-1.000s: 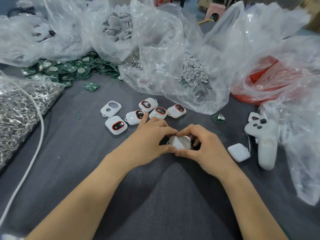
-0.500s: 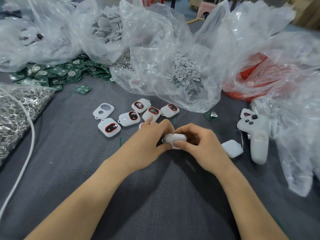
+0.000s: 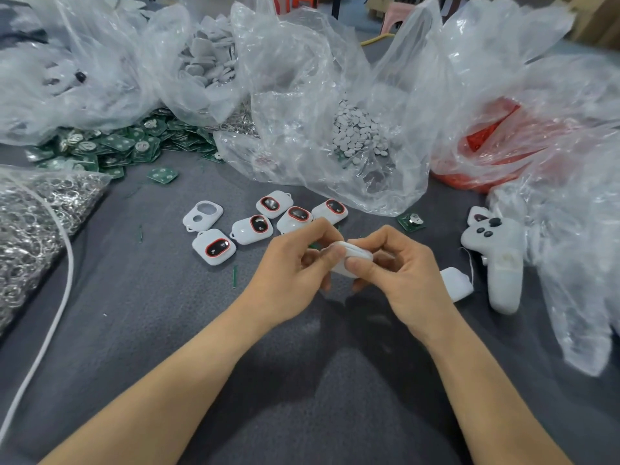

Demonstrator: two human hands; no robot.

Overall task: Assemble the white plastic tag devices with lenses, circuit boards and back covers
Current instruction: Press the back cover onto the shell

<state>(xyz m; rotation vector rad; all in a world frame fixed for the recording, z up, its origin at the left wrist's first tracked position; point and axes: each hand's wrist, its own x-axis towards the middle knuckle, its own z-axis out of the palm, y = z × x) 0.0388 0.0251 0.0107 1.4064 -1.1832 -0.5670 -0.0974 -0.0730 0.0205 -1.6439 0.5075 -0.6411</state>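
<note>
Grey cloth (image 3: 134, 330): left hand (image 3: 288, 273), right hand (image 3: 402, 276) pinch tag (image 3: 356, 254).

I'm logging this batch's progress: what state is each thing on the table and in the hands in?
Held tag: pinched between both hands, edge-on, seam showing.
Left hand: grips the held tag.
Right hand: grips the held tag.
Lensed tags: five, lying lens up.
Empty shell: lying flat, no lens fitted.
Cover: lying loose, unattached.
Loose board: lying alone, not installed.
Bags: open, parts inside.
</note>
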